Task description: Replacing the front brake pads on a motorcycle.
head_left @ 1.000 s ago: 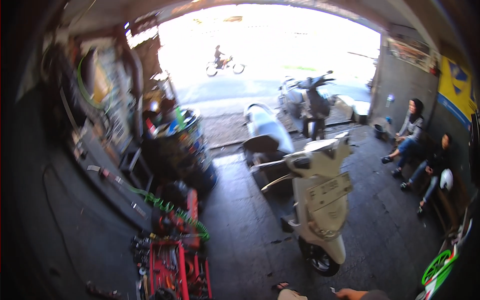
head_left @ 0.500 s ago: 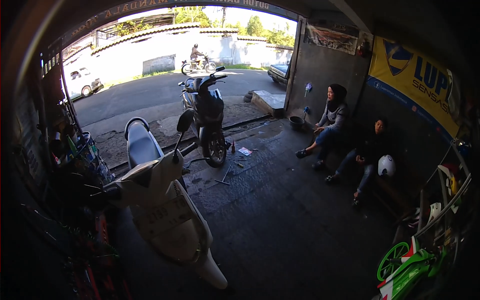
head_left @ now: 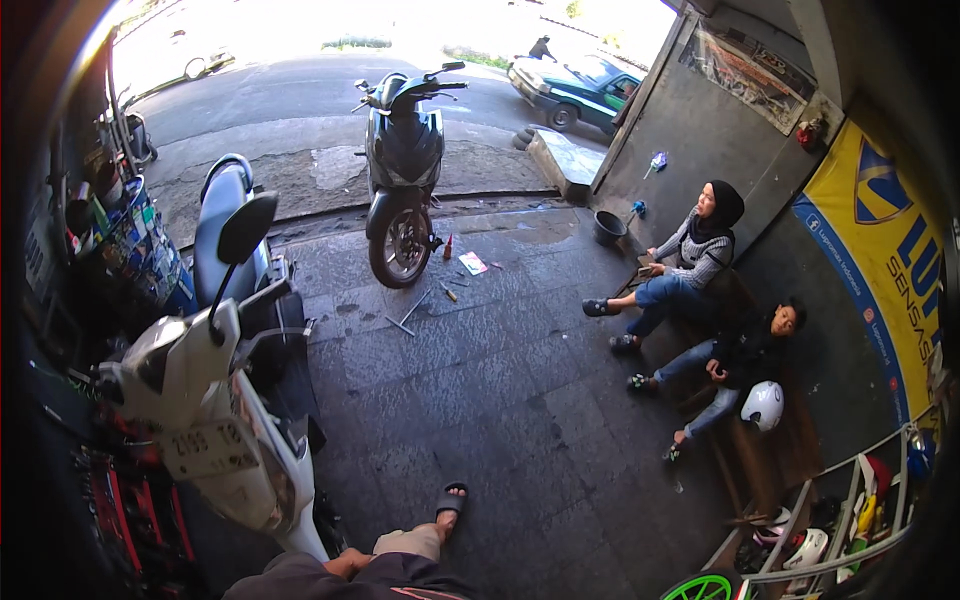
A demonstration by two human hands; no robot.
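At the lower edge part of my left hand (head_left: 347, 563) shows beyond a dark sleeve, close to my thigh. Its fingers are hidden, so what it holds, if anything, does not show. My right hand is out of view. The white scooter (head_left: 225, 440) stands nearest that hand, on the left, its front toward me. Farther off, a dark scooter (head_left: 405, 150) stands upright near the doorway. On the tiled floor beside its front wheel lie a metal T-shaped tool (head_left: 408, 312), a small yellow-handled tool (head_left: 448, 293) and a pink-and-white packet (head_left: 473, 263). A small red bottle (head_left: 448, 246) stands there too.
Two people (head_left: 700, 235) sit on a wooden bench at right, a white helmet (head_left: 763, 405) beside one. A black basin (head_left: 609, 228) stands by the wall. Helmets fill a metal rack (head_left: 850, 490) at lower right. Red-and-black equipment (head_left: 130, 510) is at lower left. A car (head_left: 575, 90) passes outside.
The view has tilted down and shifted, bringing my sleeve, left hand and sandalled foot into sight. Outside, the car at right has come farther into view. The scooters and floor tools appear unmoved.
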